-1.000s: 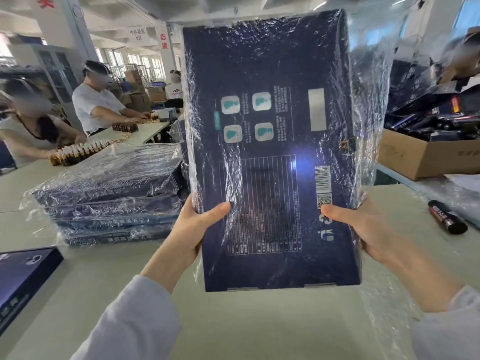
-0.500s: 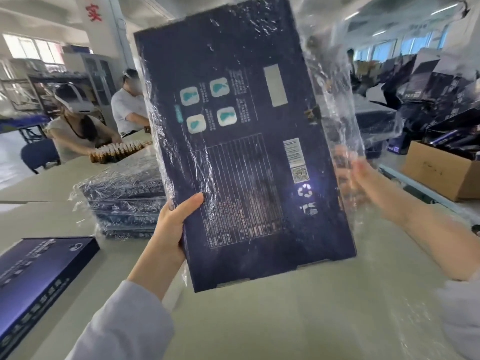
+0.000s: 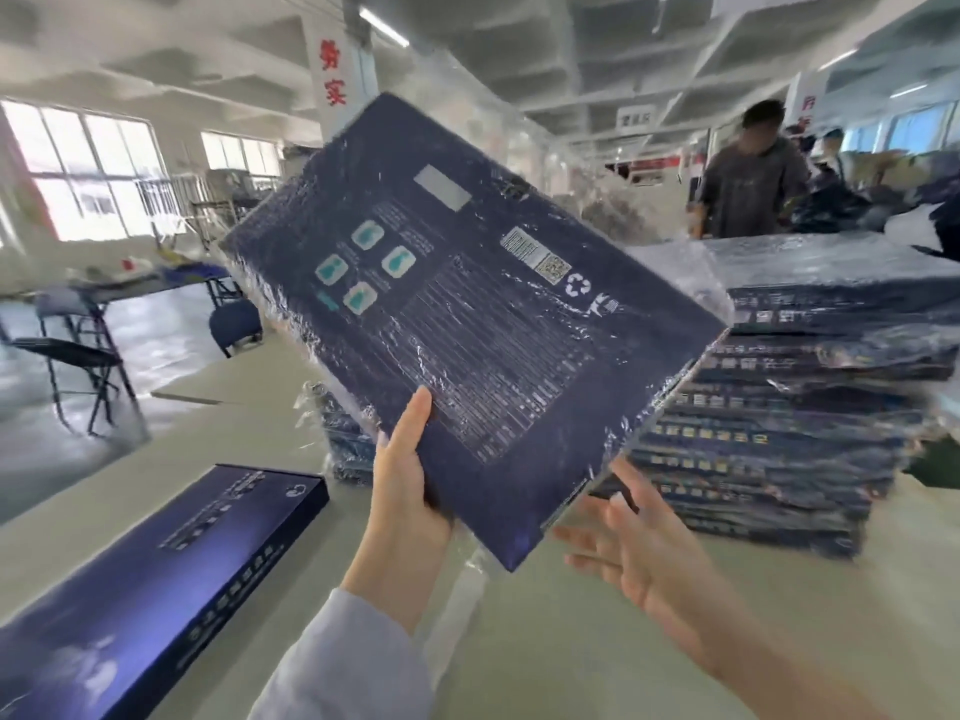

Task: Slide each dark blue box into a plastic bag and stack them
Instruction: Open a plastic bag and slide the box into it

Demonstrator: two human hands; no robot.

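A dark blue box (image 3: 467, 314) sits inside a clear plastic bag (image 3: 613, 200) and is held tilted in the air, printed back toward me. My left hand (image 3: 410, 491) grips its lower left edge, thumb on the face. My right hand (image 3: 634, 548) is open below the box's lower right edge, fingers spread, not gripping it. A tall stack of bagged boxes (image 3: 779, 407) stands on the table to the right. A lower stack of bagged boxes (image 3: 337, 439) shows partly behind the held box. One unbagged dark blue box (image 3: 156, 579) lies flat at the lower left.
The pale table (image 3: 571, 641) runs under my arms. A person in a grey shirt (image 3: 748, 179) stands behind the tall stack. Folding chairs (image 3: 78, 356) and another table (image 3: 130, 288) stand on the floor at the left.
The view has swung left toward the tall stack. The bagged box has tilted over to the right. My right hand has let go of its edge and now opens beneath it.
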